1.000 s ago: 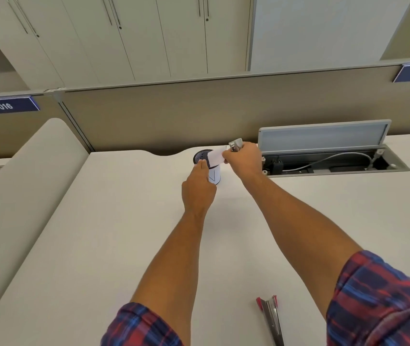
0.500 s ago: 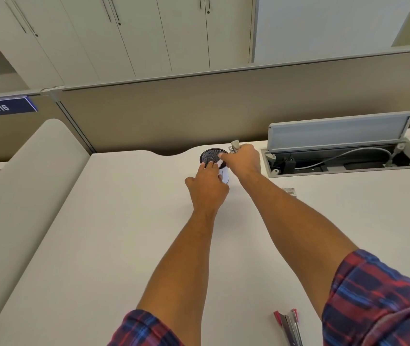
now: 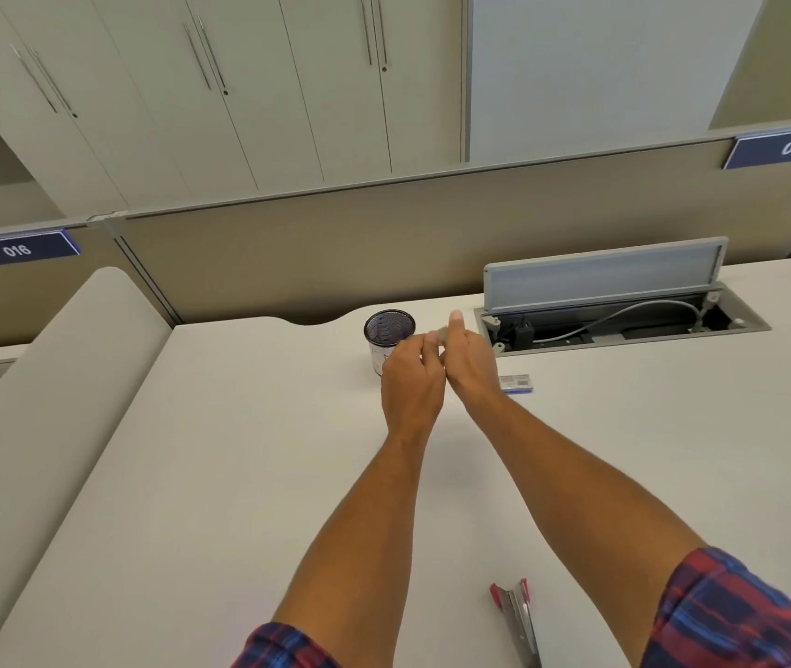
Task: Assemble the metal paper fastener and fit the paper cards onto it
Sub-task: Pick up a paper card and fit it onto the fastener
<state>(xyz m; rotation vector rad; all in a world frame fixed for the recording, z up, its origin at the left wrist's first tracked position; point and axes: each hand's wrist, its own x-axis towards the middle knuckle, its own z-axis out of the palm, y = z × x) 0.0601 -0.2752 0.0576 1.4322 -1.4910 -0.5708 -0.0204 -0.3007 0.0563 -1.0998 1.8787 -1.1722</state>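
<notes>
My right hand pinches a small grey metal fastener piece between thumb and fingers, just right of a black mesh cup. My left hand is curled beside it, its fingertips meeting the same piece from the left. Both hands hover above the desk, close together. White paper shows through the cup's lower wall, partly hidden by my left hand. The fastener piece is blurred, so I cannot tell its shape.
A small blue-and-white box lies right of my right wrist. A red-ended metal stapler lies near the front edge. An open cable tray with a raised lid sits at the back right. A partition wall runs behind the desk.
The white card held over the cup a second ago is out of my hands. Both hands have drawn back from the cup's mouth and come together on the metal piece.
</notes>
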